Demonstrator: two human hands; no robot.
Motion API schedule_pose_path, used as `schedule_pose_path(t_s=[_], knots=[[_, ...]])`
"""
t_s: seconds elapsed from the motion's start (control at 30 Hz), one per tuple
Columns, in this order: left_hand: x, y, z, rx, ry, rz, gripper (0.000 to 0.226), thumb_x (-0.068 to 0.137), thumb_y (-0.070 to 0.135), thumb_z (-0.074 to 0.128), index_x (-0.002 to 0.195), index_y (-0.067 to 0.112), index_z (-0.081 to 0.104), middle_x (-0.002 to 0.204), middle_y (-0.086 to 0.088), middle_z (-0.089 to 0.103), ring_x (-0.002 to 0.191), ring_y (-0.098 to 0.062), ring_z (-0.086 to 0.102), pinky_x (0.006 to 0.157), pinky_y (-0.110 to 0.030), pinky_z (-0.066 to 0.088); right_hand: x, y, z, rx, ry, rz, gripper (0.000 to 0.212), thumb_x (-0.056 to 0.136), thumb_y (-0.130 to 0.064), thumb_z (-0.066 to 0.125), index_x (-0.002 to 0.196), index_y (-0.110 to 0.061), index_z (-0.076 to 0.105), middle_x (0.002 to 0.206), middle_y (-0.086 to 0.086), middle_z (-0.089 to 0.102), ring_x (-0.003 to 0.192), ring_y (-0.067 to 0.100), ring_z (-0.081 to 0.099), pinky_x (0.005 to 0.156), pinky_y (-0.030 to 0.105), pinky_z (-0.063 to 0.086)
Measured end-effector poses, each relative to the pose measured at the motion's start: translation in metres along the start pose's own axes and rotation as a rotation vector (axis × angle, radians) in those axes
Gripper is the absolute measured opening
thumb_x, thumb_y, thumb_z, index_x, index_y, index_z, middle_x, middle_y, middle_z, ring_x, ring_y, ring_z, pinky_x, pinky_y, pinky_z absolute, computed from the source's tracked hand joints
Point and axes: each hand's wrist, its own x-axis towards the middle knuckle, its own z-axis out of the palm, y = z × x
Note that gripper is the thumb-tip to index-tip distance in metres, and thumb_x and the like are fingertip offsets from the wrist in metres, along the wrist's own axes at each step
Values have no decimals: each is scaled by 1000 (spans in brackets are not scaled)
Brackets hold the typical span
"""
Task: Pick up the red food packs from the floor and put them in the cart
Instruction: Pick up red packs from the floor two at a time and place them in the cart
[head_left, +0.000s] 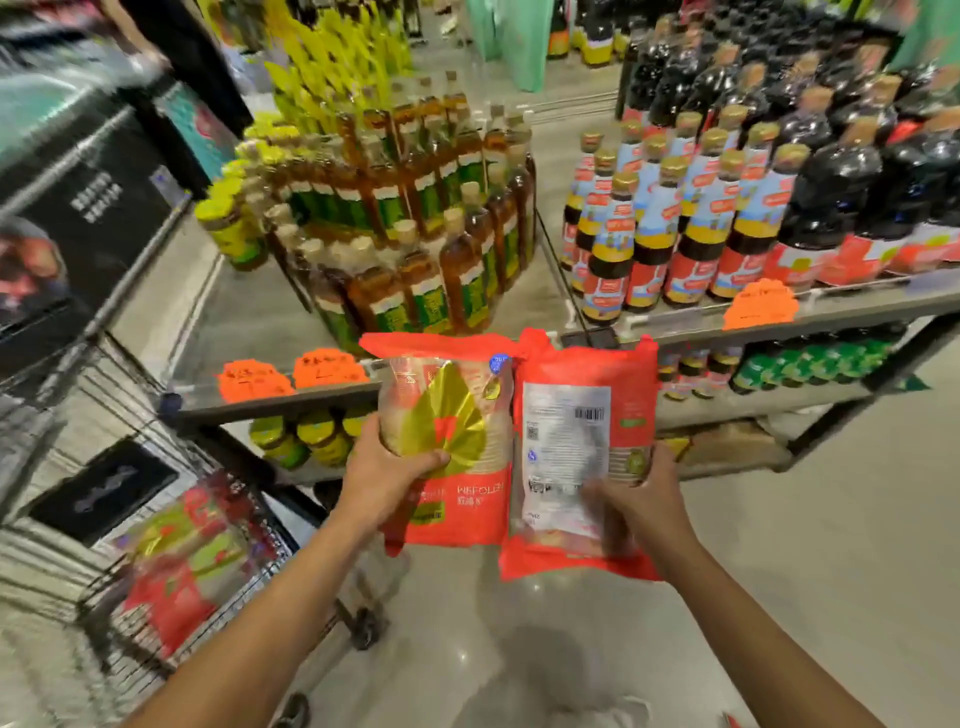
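Left hand (387, 470): grips the front-facing pack (457, 410) at its left edge, thumb across the gold leaf print.
Right hand (641, 499): clamped on the barcode-side pack (584, 431) at its lower right; fingers blurred.
Arms: both extended forward.
Pack axes: long axes vertical, packs side by side, edges meeting.
Location: in the air, right of the cart (47, 561).
Cart contents: one red pack (176, 561), lying flat.

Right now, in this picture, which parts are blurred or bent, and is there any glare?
Head view, left edge: the cart and the red pack inside it are smeared by motion. Head view, centre: the left hand holds the left pack, sharp; the right hand, on the right pack, is slightly blurred. Head view, right: the wide lens bows the shelf; the floor has soft sheen only.
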Motion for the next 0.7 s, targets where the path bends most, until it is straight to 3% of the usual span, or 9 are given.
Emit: schedule_pose_path(t_s=[0.17,0.27,0.33,0.43,0.57,0.63,0.7], knots=[[-44,-59,-163,-51,195,-8,76,52,35,97,114,28,54,109,-1,71,100,-24,71,86,-49,60,-73,-16,148,0,-199,-98,67,69,6,87,119,-15,47,104,0,69,85,7,66,72,23,50],[-77,-87,-254,-57,298,-10,68,64,24,96,116,20,52,108,-1,68,101,-25,69,82,-42,59,-123,-23,228,39,-292,-109,76,58,3,89,120,-12,47,103,5,71,86,18,72,82,41,59],[-93,-102,-309,-44,340,-23,67,64,30,96,115,25,53,111,0,69,99,-23,70,85,-45,60,-154,-27,275,46,-350,-112,81,60,3,88,127,-5,44,99,6,69,90,32,68,87,53,58],[-107,-125,-377,-27,376,-69,68,60,34,97,112,27,54,109,-3,71,89,-27,75,76,-54,63,-187,-28,334,15,-380,-110,74,70,7,87,127,-11,44,104,5,70,95,28,70,98,57,55],[-113,-135,-430,-20,424,-69,61,69,14,92,116,12,54,101,-7,69,59,-10,73,48,-35,60,-211,-32,391,1,-414,-88,76,60,-11,91,120,-23,46,110,6,72,102,24,72,97,53,56],[-108,-140,-451,-29,438,-68,60,70,12,91,117,11,54,101,-6,69,66,-14,73,49,-32,57,-216,-37,418,27,-425,-82,76,60,-8,90,120,-22,46,110,6,71,104,24,71,98,52,56],[-102,-146,-473,-11,461,-79,61,68,14,92,116,15,54,102,-3,70,80,-20,73,59,-35,59,-216,-35,446,49,-450,-70,77,57,-10,88,121,-21,46,109,6,71,103,24,71,97,52,56]])
